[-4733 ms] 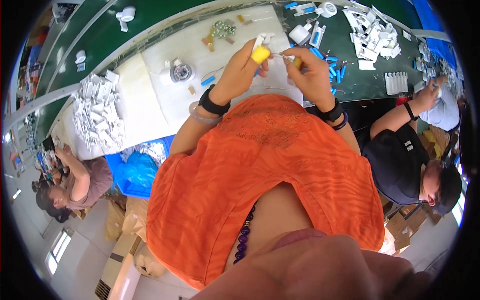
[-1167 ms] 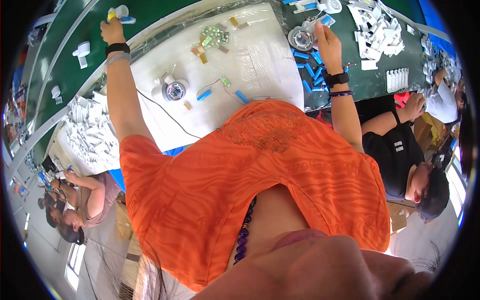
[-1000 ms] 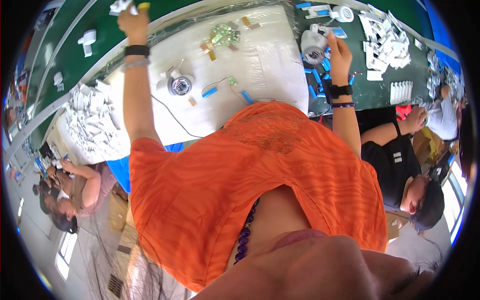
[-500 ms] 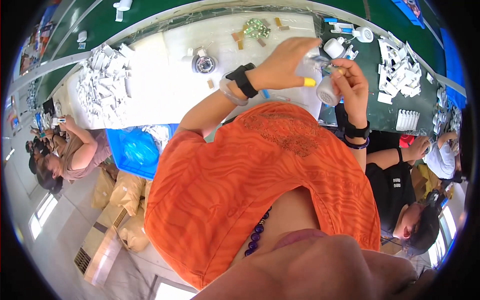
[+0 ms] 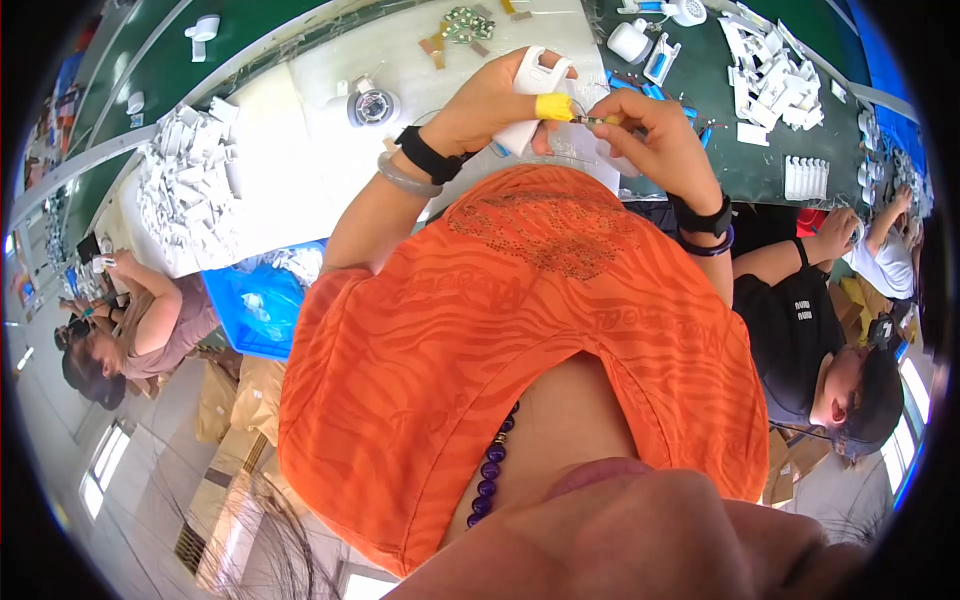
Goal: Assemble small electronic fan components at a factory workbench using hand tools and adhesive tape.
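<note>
My left hand (image 5: 490,105) holds a white plastic housing (image 5: 541,72) with an open loop at its far end. A yellow cover (image 5: 553,107) wraps the tip of my left thumb, which lies across the housing. Close beside it, my right hand (image 5: 655,145) pinches a small part with thin wires (image 5: 597,120) between thumb and forefinger. The fingers partly hide that part, so its kind is unclear. Left of my left hand, a round white unit (image 5: 371,106) with its inner parts exposed stands on the white table sheet (image 5: 300,150).
White plastic pieces lie heaped at the left (image 5: 190,185) and far right (image 5: 775,75). Small green circuit boards (image 5: 467,24) sit at the back. Blue cylindrical cells (image 5: 653,91) lie beyond my right hand. A blue bin (image 5: 235,315) is at the table's near left. Co-workers sit on both sides.
The left hand was spread with its thumb out and now grips the white housing. The right hand, earlier at a white perforated round head, now pinches the wired part. The view has shifted.
</note>
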Demonstrator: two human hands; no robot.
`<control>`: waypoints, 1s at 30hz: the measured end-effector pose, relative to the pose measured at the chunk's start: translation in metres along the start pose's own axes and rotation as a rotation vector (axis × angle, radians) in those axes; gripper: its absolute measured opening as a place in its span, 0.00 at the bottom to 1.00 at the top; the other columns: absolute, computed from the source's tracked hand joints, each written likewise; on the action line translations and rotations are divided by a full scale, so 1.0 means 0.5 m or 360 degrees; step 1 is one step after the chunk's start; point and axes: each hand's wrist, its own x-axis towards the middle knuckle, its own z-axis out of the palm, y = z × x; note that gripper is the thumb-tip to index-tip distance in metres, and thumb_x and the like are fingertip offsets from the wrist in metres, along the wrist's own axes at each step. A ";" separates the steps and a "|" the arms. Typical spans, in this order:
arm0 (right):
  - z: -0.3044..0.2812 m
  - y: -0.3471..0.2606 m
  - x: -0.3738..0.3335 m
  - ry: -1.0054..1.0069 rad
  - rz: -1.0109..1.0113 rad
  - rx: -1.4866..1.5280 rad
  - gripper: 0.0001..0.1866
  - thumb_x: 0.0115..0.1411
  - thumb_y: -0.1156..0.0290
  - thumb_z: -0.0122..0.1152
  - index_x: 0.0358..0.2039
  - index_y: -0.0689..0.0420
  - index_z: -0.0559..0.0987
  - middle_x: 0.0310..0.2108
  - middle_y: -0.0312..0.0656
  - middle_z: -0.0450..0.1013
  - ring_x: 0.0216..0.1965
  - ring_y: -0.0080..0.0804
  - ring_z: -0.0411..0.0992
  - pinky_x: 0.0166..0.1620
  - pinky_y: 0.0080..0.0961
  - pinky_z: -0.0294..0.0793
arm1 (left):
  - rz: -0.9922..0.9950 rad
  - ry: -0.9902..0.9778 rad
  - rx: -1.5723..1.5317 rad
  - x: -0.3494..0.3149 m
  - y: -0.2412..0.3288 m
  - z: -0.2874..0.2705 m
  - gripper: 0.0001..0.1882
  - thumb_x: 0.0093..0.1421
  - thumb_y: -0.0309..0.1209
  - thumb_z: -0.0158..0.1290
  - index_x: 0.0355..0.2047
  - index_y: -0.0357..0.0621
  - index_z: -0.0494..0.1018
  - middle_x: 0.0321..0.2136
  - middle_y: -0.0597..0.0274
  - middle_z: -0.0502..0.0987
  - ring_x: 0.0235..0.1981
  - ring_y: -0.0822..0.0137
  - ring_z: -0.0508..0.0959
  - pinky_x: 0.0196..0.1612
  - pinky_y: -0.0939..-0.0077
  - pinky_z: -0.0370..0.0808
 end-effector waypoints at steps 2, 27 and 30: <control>0.021 -0.006 -0.005 0.0125 -0.0098 -0.0127 0.05 0.60 0.74 0.60 0.37 0.58 0.78 0.22 0.35 0.73 0.19 0.18 0.71 0.22 0.17 0.66 | 0.0046 0.0113 0.0044 0.008 -0.025 0.002 0.21 0.58 0.27 0.56 0.51 0.40 0.66 0.28 0.61 0.76 0.15 0.71 0.76 0.22 0.77 0.75; 0.084 0.035 0.018 0.1042 -0.0659 -0.0469 0.10 0.53 0.81 0.65 0.37 0.58 0.78 0.33 0.42 0.76 0.31 0.37 0.74 0.34 0.26 0.72 | 0.0301 0.0205 0.0023 -0.007 -0.041 0.042 0.23 0.63 0.25 0.39 0.59 0.37 0.61 0.36 0.55 0.74 0.25 0.71 0.74 0.21 0.77 0.75; 0.079 0.037 0.021 0.1008 -0.0775 -0.0542 0.12 0.51 0.81 0.66 0.37 0.57 0.78 0.34 0.43 0.75 0.32 0.38 0.74 0.37 0.28 0.72 | 0.0365 0.0168 0.0088 -0.008 -0.046 0.045 0.25 0.60 0.23 0.38 0.59 0.37 0.60 0.36 0.56 0.73 0.26 0.71 0.74 0.22 0.77 0.76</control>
